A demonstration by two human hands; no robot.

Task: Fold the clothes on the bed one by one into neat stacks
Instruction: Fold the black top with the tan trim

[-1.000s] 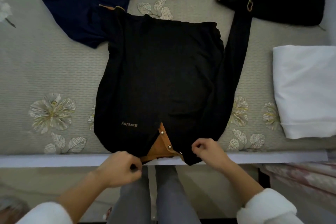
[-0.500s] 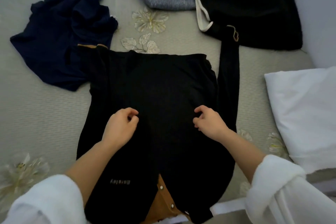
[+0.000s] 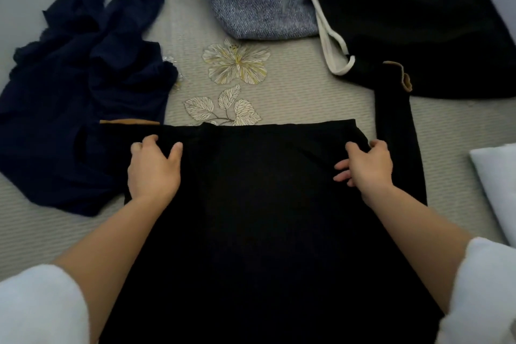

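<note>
Left hand [image 3: 153, 173], right hand [image 3: 367, 169], fingers [image 3: 176, 148] gripping black shirt [image 3: 265, 218]

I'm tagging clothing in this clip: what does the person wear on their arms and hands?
A fluffy white left sleeve and right sleeve, both leaving the forearms uncovered. The left hand and right hand are bare: no gloves, rings or watch visible.

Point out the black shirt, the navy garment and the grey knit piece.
black shirt [image 3: 265, 204], head view, middle of its body.
navy garment [image 3: 83, 109], head view, crumpled middle.
grey knit piece [image 3: 251, 3], head view, speckled front.
</note>
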